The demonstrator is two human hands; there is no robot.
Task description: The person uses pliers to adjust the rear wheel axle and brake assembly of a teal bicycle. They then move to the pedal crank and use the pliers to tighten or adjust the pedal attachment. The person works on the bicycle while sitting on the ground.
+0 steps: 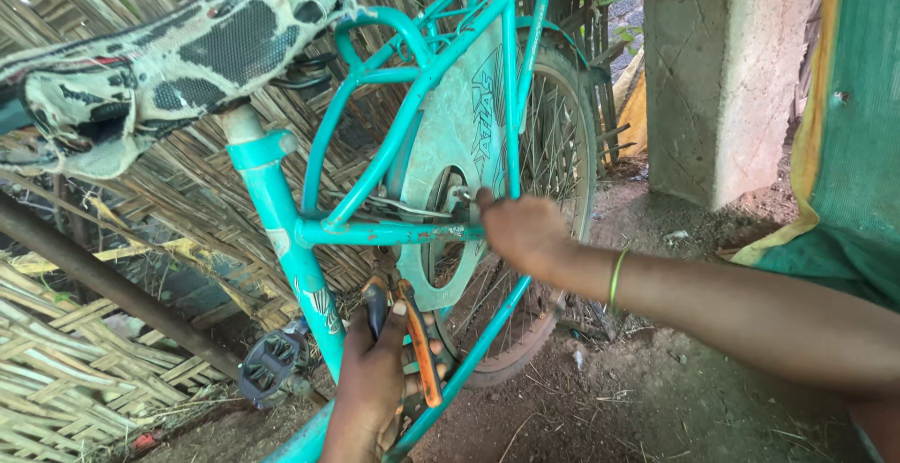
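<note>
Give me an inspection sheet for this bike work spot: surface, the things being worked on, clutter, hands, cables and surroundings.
Surface: bare dirt ground, scattered with dry bits and debris.
Job's things: teal bicycle with patterned saddle, pale chain guard, rear wheel and black pedal; orange-handled pliers.
Clutter: small scraps on the dirt near the wheel.
Hands: left hand holds the pliers low by the frame; right hand, green band on its wrist, has fingers at the rear axle area beside the chain guard.
Cables: thin metal rod or cable running to the axle; cannot tell which.
Surroundings: woven cane fence, concrete pillar, green cloth.
</note>
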